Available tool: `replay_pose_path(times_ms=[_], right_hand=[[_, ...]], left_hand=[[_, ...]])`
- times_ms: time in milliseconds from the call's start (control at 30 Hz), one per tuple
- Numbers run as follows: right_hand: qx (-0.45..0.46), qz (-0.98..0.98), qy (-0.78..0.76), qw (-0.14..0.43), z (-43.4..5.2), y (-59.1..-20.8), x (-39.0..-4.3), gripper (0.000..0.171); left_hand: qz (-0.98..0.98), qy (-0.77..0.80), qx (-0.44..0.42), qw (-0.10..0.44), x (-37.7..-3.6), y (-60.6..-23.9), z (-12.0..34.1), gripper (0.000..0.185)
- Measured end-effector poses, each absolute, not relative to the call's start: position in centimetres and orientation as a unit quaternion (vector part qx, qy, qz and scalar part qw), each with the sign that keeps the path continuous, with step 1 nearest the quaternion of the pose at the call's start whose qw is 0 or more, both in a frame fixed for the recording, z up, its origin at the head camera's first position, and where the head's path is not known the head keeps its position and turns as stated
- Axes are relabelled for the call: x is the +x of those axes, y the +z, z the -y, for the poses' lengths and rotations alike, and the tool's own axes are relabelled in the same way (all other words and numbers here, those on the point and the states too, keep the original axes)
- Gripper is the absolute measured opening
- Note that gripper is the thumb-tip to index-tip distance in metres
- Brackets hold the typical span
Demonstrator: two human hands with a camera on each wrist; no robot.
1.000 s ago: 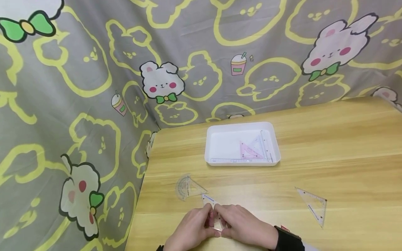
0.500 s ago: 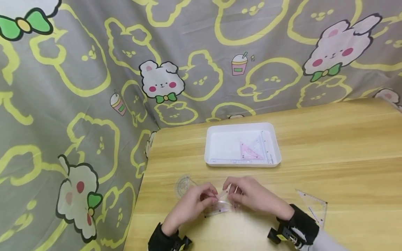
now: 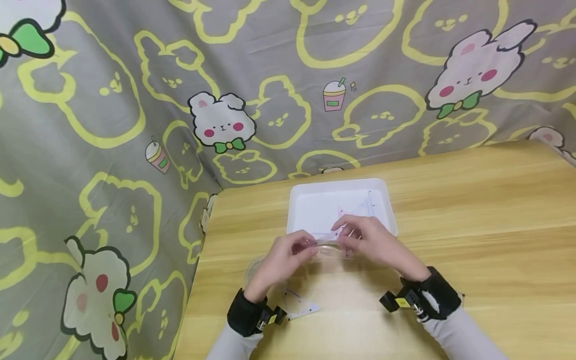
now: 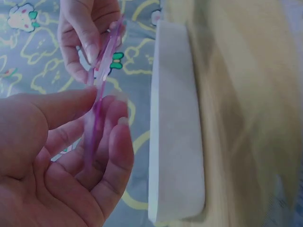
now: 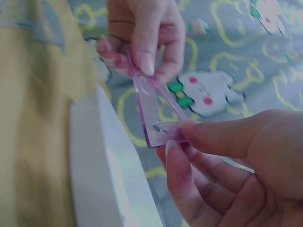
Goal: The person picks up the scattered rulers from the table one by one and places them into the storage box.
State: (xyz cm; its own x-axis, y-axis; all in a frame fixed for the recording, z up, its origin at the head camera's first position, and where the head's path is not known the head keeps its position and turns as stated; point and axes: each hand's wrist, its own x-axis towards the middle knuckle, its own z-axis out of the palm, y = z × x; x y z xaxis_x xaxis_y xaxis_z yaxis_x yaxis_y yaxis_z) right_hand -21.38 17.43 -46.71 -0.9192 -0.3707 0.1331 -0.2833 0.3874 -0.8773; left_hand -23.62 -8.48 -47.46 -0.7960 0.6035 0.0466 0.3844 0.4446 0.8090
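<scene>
- Head view: a thin see-through plastic piece (image 3: pixel 332 244), faintly purple, is held in the air between the left hand (image 3: pixel 282 257) and the right hand (image 3: pixel 375 241), just above the near rim of the white tray (image 3: pixel 297 200). Each hand is pinched on one end of it. Inside the tray some clear rulers or set squares (image 3: pixel 366 207) are partly hidden by the right hand. On the wooden table (image 3: pixel 472 210), a clear ruler piece (image 3: pixel 299 307) lies near the left wrist.
- Left wrist view: the purple-tinted piece (image 4: pixel 97 94) is seen edge-on, very thin. It is gripped between the thumb and curled fingers of the left hand (image 4: pixel 61 161); the far end is pinched by the right hand (image 4: pixel 87 33). The tray (image 4: pixel 175 127) lies just beside.
- Right wrist view: the flat face (image 5: pixel 154 113) is shown, clear with a purple rim. The right thumb and forefinger (image 5: pixel 222 142) are clamped on its near corner, the left hand's fingertips (image 5: pixel 142 42) on the far end.
- Handling is judged light, stiff yet slightly bendable, smooth and likely slippery, and liable to snap if flexed. It is best held by the edges or corners, as now.
</scene>
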Motion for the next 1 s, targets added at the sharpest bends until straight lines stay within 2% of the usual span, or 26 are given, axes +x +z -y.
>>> replay_pose_path(times_ms=[133, 400, 533, 633, 767, 1000], right_hand=[[-0.154, -0.843, -0.514, 0.033, -18.3, -46.5, -23.1, 0.022], [-0.044, -0.875, -0.482, -0.013, -19.6, -46.9, -26.1, 0.018], [-0.046, -0.884, -0.464, -0.040, -20.4, -47.4, -27.2, 0.018], [-0.054, -0.886, -0.458, -0.052, -20.8, -47.7, -27.9, 0.025], [-0.054, -0.888, -0.455, -0.038, -20.9, -48.4, -28.4, 0.032], [-0.074, -0.894, -0.442, -0.020, -19.4, -50.0, -29.0, 0.030]], left_hand=[[-0.833, 0.467, 0.273, 0.117, -25.5, -47.9, 7.2, 0.009], [-0.831, 0.491, 0.234, 0.120, -29.1, -48.2, 3.8, 0.020], [-0.832, 0.495, 0.225, 0.110, -30.9, -47.9, 2.5, 0.019], [-0.833, 0.495, 0.223, 0.103, -32.2, -47.7, 1.9, 0.018], [-0.844, 0.480, 0.210, 0.112, -33.4, -48.0, 1.8, 0.018], [-0.874, 0.429, 0.193, 0.122, -34.4, -49.2, 2.6, 0.006]])
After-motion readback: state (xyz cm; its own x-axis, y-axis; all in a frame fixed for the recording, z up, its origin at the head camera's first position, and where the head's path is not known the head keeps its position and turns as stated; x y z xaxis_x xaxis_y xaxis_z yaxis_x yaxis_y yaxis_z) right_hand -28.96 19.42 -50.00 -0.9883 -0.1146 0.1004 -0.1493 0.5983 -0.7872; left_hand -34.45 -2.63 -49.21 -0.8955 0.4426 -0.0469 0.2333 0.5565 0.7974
